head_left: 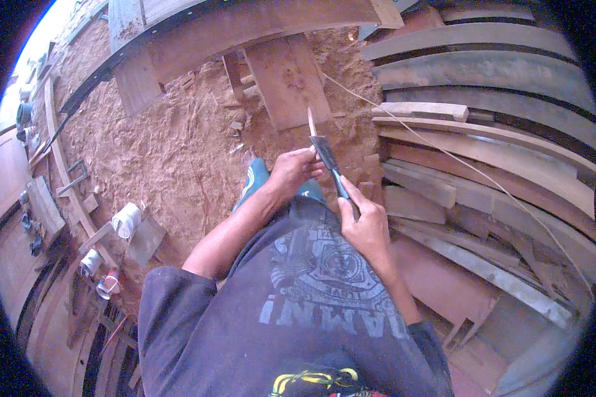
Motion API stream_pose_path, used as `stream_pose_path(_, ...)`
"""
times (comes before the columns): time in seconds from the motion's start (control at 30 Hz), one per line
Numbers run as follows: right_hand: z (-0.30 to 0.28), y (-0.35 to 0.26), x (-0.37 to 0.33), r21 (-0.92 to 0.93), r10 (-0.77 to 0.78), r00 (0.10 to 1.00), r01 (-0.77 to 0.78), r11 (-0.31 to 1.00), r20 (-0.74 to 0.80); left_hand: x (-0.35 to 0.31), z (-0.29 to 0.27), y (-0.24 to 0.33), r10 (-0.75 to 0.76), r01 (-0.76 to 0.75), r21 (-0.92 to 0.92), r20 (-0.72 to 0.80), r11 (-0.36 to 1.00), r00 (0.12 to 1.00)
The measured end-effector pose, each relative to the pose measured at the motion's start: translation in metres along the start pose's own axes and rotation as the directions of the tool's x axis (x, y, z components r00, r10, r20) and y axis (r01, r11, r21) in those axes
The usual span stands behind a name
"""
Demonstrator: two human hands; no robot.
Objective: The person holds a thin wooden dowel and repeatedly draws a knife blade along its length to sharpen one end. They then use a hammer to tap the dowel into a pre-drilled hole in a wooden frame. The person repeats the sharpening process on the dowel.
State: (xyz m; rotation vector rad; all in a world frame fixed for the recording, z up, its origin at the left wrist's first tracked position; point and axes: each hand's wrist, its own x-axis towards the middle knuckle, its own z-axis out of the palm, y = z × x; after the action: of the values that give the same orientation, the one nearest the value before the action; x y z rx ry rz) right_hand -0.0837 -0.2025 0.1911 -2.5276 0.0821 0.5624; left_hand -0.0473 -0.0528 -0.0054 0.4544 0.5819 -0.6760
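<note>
While our right hand [367, 226] grips the tool [326, 155], our left hand [291, 171] curls beside it, hold unclear. The strip [312, 122] beyond seems tapered, unfinished.

Dark shirt [245, 321]: we see pale, worn printing on its front, upside down from our viewpoint.
Large letters [334, 317]: we find bold capitals in a row across the chest, partly lost in folds.
Round emblem [341, 263]: we make out small capitals in a short band on its side toward the large letters.
Small panel [328, 234]: we see faint marks beyond the emblem, too small to read.
</note>
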Motion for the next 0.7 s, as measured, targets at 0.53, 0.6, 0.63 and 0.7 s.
stream_pose_path(0.53, 0.014, -0.008, 0.056, 0.009, -0.009, 1.0, 0.009, 1.0, -0.007, 0.002, 0.001, 0.002, 0.107, -0.105, 0.085, -0.022, 0.991, 0.994)
stream_pose_path(0.6, 0.003, -0.002, 0.027, -0.034, -0.087, 0.996, 0.087, 0.996, 0.003, 0.004, -0.006, -0.005, 0.102, -0.099, 0.079, -0.032, 0.992, 0.994)
stream_pose_path(0.63, 0.005, -0.004, 0.027, -0.063, -0.053, 0.999, 0.054, 0.997, 0.012, 0.0, -0.005, -0.005, 0.11, -0.104, 0.121, -0.047, 0.987, 0.993)
stream_pose_path(0.7, 0.009, -0.013, 0.033, -0.119, 0.019, 1.0, -0.016, 0.993, 0.024, -0.006, -0.003, -0.004, 0.124, -0.106, 0.208, -0.073, 0.972, 0.99)
